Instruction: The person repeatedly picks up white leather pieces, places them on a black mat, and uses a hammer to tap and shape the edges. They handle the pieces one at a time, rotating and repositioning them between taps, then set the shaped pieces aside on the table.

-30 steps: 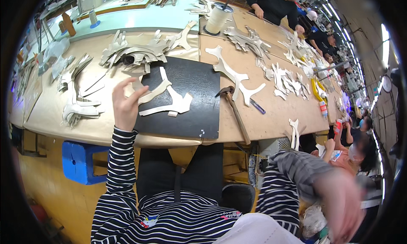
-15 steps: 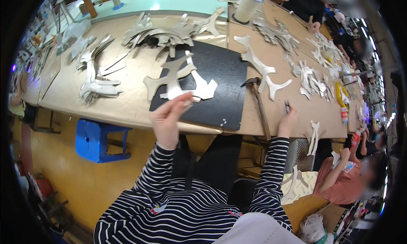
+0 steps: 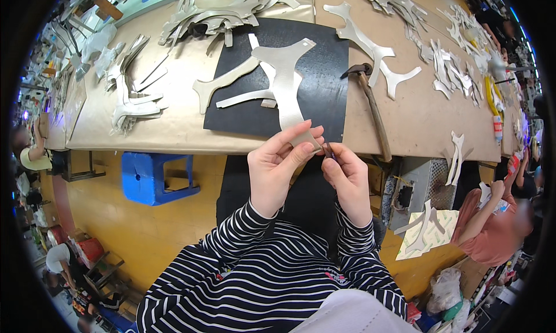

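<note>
My left hand (image 3: pixel 271 172) pinches the lower end of a forked, pale leather-like piece (image 3: pixel 285 72) between thumb and fingers. The piece stretches away from me over a black mat (image 3: pixel 325 49). Close beside it, my right hand (image 3: pixel 352 181) is closed on small dark snips (image 3: pixel 329 150), their tips touching or nearly touching the held end; the fingers partly hide them. Beneath the held piece, more cut pieces lie on the mat, among them a curved beige one (image 3: pixel 229 81). A wooden-handled hammer (image 3: pixel 373 110) rests right of the mat.
Piles of cut pieces lie at the back (image 3: pixel 231 13) and left (image 3: pixel 128 95). Another forked piece (image 3: pixel 370 48) is right of the mat. A blue stool (image 3: pixel 139 176) stands below the table's front edge. A co-worker in a pink top (image 3: pixel 483 234) sits at the right.
My right hand has come left from beside the hammer to meet my left hand. My left hand has moved right, drawing the forked piece nearer. The view has shifted slightly.
</note>
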The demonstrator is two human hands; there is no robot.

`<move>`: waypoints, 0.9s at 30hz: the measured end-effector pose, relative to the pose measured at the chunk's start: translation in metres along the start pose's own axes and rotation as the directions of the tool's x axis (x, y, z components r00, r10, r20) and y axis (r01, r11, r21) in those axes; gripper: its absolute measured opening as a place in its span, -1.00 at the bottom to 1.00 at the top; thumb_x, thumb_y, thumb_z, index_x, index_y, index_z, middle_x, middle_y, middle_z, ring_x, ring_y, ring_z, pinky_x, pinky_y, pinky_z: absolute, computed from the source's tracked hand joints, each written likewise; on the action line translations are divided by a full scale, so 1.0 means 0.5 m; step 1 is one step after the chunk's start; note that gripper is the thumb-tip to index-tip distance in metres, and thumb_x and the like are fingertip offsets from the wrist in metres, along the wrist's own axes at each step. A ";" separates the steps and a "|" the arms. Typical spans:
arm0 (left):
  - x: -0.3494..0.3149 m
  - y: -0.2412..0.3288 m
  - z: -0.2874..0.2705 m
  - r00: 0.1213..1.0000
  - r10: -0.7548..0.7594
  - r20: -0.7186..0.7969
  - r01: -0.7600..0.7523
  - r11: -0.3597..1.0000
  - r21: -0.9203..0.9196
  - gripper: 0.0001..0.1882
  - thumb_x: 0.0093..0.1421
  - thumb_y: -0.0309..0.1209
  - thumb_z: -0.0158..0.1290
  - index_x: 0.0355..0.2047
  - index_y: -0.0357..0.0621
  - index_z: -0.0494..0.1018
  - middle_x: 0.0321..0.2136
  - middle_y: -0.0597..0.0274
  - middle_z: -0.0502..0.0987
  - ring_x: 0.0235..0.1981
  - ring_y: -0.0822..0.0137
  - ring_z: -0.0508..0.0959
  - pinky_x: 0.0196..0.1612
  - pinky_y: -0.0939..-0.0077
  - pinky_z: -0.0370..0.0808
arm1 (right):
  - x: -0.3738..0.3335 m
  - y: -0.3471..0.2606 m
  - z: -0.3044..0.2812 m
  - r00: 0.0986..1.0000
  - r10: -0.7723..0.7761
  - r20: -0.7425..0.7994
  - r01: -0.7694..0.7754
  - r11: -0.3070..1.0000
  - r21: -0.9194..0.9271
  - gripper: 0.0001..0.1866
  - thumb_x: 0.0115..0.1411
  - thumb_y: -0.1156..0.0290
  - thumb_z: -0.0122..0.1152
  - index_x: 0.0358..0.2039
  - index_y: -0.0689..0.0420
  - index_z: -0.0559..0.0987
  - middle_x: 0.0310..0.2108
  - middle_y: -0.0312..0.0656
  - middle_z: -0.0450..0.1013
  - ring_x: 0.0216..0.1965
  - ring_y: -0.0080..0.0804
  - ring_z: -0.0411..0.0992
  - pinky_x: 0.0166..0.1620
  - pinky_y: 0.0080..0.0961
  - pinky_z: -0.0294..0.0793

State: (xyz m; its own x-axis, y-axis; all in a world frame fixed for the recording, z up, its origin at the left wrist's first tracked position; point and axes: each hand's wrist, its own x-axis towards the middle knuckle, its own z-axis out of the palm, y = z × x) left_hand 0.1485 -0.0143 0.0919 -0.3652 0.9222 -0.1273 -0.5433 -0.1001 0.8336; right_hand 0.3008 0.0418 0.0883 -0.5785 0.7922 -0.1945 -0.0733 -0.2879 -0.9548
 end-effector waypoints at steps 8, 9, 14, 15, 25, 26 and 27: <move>0.003 -0.004 0.000 0.997 0.055 0.050 -0.058 0.997 0.060 -0.60 0.45 -0.53 -0.18 0.22 -0.43 0.38 0.17 -0.23 0.45 0.18 0.07 0.52 0.24 0.33 0.46 | -0.013 0.020 0.005 0.996 0.085 0.015 -0.086 0.977 0.197 -0.73 0.42 0.34 0.12 -0.06 0.31 0.55 -0.55 -0.49 0.25 -0.58 -0.82 0.07 -0.52 -0.79 -0.02; 0.006 -0.004 -0.005 0.994 0.071 0.077 -0.079 0.992 0.098 -0.59 0.44 -0.53 -0.21 0.22 -0.46 0.37 0.21 -0.28 0.42 0.21 0.02 0.50 0.25 0.31 0.45 | -0.014 0.022 0.002 0.994 0.109 0.022 -0.111 0.970 0.217 -0.72 0.42 0.33 0.11 -0.08 0.32 0.55 -0.57 -0.49 0.23 -0.60 -0.81 0.05 -0.54 -0.77 -0.04; 0.014 -0.006 -0.035 0.975 0.062 0.211 -0.117 0.958 0.261 -0.57 0.42 -0.49 -0.15 0.23 -0.43 0.39 0.08 -0.09 0.54 0.02 0.28 0.55 0.11 0.45 0.45 | -0.019 0.028 -0.005 0.963 0.174 0.207 -0.231 0.926 0.298 -0.59 0.38 0.18 0.13 -0.20 0.39 0.51 -0.70 -0.45 0.17 -0.73 -0.78 -0.04 -0.67 -0.71 -0.14; 0.016 -0.007 -0.039 0.967 0.083 0.239 -0.149 0.951 0.271 -0.58 0.43 -0.46 -0.12 0.22 -0.39 0.41 0.02 0.01 0.61 -0.08 0.42 0.58 0.03 0.54 0.46 | -0.020 0.029 -0.005 0.956 0.198 0.218 -0.260 0.914 0.312 -0.59 0.38 0.18 0.13 -0.21 0.39 0.52 -0.71 -0.45 0.17 -0.74 -0.78 -0.04 -0.67 -0.71 -0.15; 0.018 0.016 -0.060 0.888 -0.050 0.457 -0.194 0.861 0.470 -0.16 0.22 -0.02 0.20 0.29 -0.45 0.28 0.16 -0.25 0.47 0.08 0.08 0.59 0.09 0.31 0.57 | -0.023 0.020 -0.007 0.920 0.300 0.251 -0.374 0.864 0.338 -0.61 0.39 0.23 0.12 -0.23 0.42 0.52 -0.67 -0.45 0.22 -0.75 -0.81 -0.02 -0.69 -0.73 -0.15; 0.019 0.017 -0.061 0.881 -0.074 0.468 -0.205 0.830 0.518 -0.15 0.14 -0.10 0.29 0.29 -0.42 0.30 0.16 -0.23 0.48 0.05 0.13 0.62 0.06 0.35 0.58 | -0.025 0.019 -0.008 0.912 0.319 0.258 -0.394 0.857 0.333 -0.61 0.39 0.24 0.11 -0.23 0.43 0.52 -0.67 -0.45 0.23 -0.75 -0.82 -0.01 -0.69 -0.74 -0.14; 0.020 0.018 -0.062 0.873 -0.029 0.488 -0.269 0.805 0.529 -0.13 0.06 -0.19 0.38 0.29 -0.39 0.32 0.16 -0.20 0.49 0.01 0.17 0.64 0.03 0.38 0.59 | -0.027 0.019 -0.010 0.908 0.314 0.279 -0.402 0.842 0.361 -0.64 0.40 0.27 0.11 -0.16 0.42 0.53 -0.62 -0.44 0.26 -0.72 -0.82 0.01 -0.67 -0.74 -0.14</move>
State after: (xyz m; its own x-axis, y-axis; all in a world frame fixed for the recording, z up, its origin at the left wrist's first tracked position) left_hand 0.1166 -0.0178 0.0813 0.0657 0.9897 0.1268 0.0607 -0.1308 0.9895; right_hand 0.3121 0.0309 0.0807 -0.7744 0.4790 -0.4134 -0.1229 -0.7548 -0.6443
